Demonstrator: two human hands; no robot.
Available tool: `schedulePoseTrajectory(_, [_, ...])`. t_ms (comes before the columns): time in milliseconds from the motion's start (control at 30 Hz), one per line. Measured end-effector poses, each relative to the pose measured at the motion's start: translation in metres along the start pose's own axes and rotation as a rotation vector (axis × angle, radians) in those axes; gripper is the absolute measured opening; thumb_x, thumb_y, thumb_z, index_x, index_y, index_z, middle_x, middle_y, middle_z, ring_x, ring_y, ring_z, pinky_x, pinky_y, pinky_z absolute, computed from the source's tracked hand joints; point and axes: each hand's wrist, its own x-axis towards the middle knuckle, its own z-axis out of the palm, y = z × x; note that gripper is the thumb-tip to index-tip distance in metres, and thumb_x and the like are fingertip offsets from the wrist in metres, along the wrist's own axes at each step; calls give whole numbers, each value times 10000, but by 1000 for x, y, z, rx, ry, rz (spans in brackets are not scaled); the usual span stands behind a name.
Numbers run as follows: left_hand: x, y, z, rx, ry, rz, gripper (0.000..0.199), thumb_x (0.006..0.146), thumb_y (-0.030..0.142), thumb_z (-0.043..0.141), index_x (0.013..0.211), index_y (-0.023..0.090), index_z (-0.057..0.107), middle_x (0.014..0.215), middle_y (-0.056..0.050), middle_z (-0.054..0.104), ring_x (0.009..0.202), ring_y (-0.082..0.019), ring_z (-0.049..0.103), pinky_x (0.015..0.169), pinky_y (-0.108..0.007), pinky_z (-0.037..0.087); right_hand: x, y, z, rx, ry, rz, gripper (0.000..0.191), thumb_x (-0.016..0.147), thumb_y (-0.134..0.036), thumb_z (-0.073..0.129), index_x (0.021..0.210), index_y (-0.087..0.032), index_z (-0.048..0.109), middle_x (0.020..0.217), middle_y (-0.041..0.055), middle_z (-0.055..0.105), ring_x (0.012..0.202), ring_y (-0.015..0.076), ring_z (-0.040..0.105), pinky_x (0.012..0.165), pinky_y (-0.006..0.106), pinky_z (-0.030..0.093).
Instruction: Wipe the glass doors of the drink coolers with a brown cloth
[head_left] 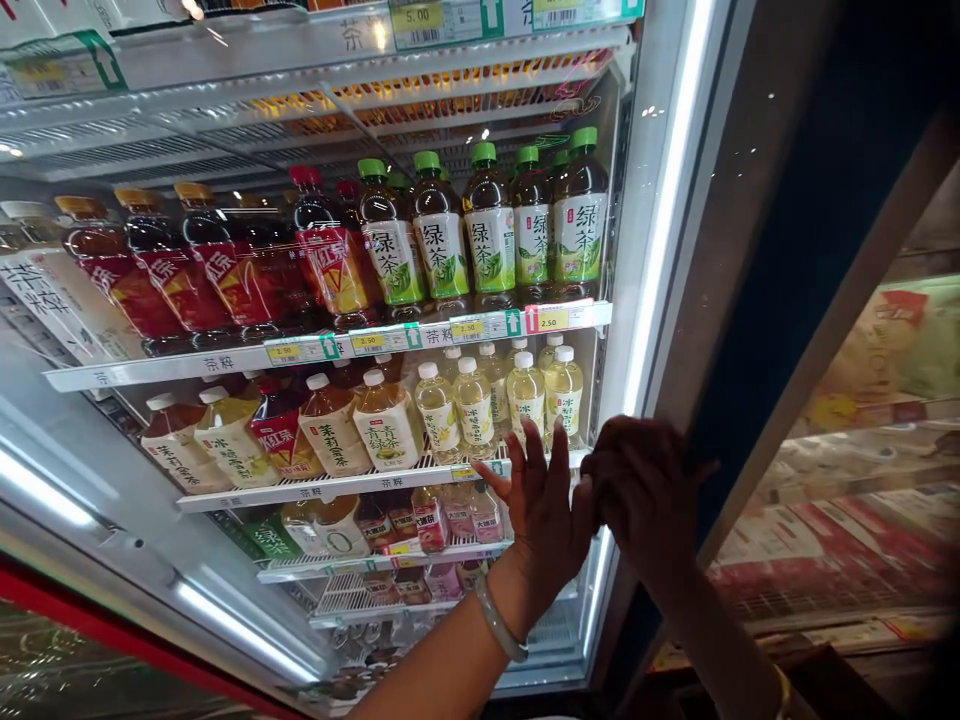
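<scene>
My left hand, with a pale bangle at the wrist, is raised before the glass of a drinks cooler. Its fingers are spread, and nothing shows in them. Close beside it, my right hand is dark, at the cooler's right frame. Its fingers are bent together; what they hold, if anything, is hidden. Behind the left fingertips are small white-capped bottles of pale yellow drink. Green-capped tea bottles stand on the shelf above, beside red-labelled bottles.
Price tags line the shelf edge. Lower shelves hold more bottles. A bright light strip runs down the cooler's right side. At far right is another display with packaged goods. A red edge crosses the lower left.
</scene>
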Motion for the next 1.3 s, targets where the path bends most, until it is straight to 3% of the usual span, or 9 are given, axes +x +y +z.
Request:
schedulePoseTrajectory(167, [4,8,9,40,-23,-21,769,1014,143,457,1692,185,97,1760,-113,-87,1640,-260,-134,1223,-590,-280,52,10,0,31,173,118,230,925,-260,679,1143,-193,649,1475,155,591,1563,421,329,1222,764,270])
schedulePoseTrajectory(367, [-6,4,17,94,-34,165,687,1037,264,451,1669,131,217,1733,-141,236,1658,-268,38,1266,-612,-207,-3,13,-4,37,2,-17,201,933,-217,648,1132,-223,679,1342,90,677,1506,350,435,1240,584,373])
schedulePoseTrajectory(467, [-9,7,23,117,-35,206,692,1038,306,467,1664,128,233,1697,-150,341,1659,-276,30,1282,-638,-157,-3,29,-10,16,47,61,234,916,-267,688,1139,-196,672,1393,136,640,1451,377,492,1194,571,426])
schedulePoseTrajectory(633, [-14,5,25,142,-29,205,686,1042,311,429,1666,117,222,1698,-140,357,1657,-292,41,1291,-635,-147,22,20,-1,85,109,139,337,934,-340,678,1234,-189,645,1467,168,577,1481,432,442,1210,691,340])
schedulePoseTrajectory(767, [-20,-6,20,121,-79,275,693,1045,357,427,1653,71,254,1690,-146,376,1653,-304,89,1327,-565,-97,-26,11,3,85,-29,-31,268,1002,-262,553,1236,-181,656,1367,145,631,1543,382,363,1233,640,348])
schedulePoseTrajectory(867, [-22,-10,18,117,-101,325,688,1036,384,467,1649,117,300,1683,-95,403,1654,-289,95,1340,-529,-75,-42,21,-1,57,-12,33,261,944,-271,660,1184,-168,662,1392,158,615,1502,391,416,1204,601,400])
schedulePoseTrajectory(1000, [-25,-8,21,132,-106,292,656,1025,361,479,1627,128,367,1666,-99,438,1654,-282,109,1339,-540,-70,1,20,3,106,138,184,394,899,-334,709,1247,-163,643,1481,187,553,1452,443,463,1186,695,359])
schedulePoseTrajectory(1100, [-29,-14,20,112,-109,290,617,1015,356,474,1567,80,460,1627,-128,497,1647,-277,145,1344,-501,-44,14,5,13,151,162,130,279,938,-302,663,1193,-189,662,1417,154,594,1524,443,364,1200,708,332])
schedulePoseTrajectory(1300, [-33,-31,8,127,-118,401,667,1043,440,426,1569,31,430,1616,-157,502,1646,-271,136,1340,-435,78,-40,14,7,107,5,47,288,934,-243,668,1216,-188,660,1406,162,591,1493,421,419,1167,661,425])
